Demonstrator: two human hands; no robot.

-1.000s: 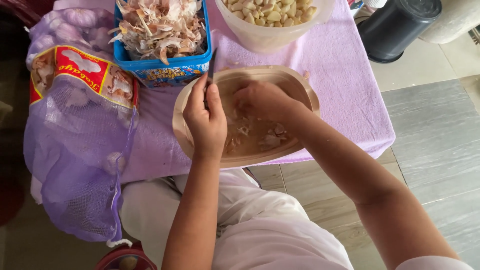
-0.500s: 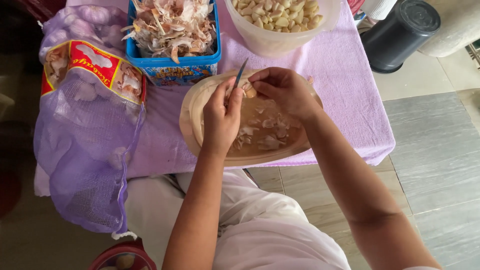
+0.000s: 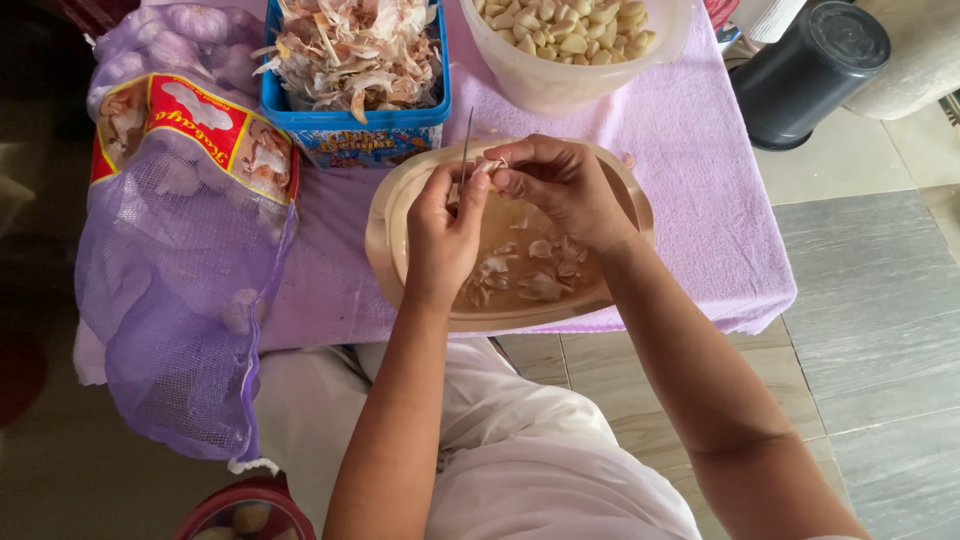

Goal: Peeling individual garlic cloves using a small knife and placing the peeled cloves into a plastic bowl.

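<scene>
Net bag (image 3: 180, 270): a big purple mesh bag full of garlic heads. It hangs off the left side of the worktop (image 3: 700, 180), which has a lilac cloth on it.
Blue tub (image 3: 355, 75): it sits at the back and is full of dry garlic skins.
Wooden bowl (image 3: 395, 215): it sits at the front edge of the worktop, under both hands. Bits of skin lie inside it.
Left hand (image 3: 440, 230): the fingers are closed around a small knife (image 3: 467, 140). The thin blade points up.
Garlic clove (image 3: 487, 168): it is small, light and hard, with thin dry skin that tears. It looks a bit slippery, so a pinch at its ends seems best. It is held in the air over the bowl, touching the knife.
Right hand (image 3: 560, 185): the fingertips are pinched shut on the clove.
White tub (image 3: 570, 40): it is at the back, full of peeled cloves.
Black pot (image 3: 805, 70): it stands on the floor, far right.
</scene>
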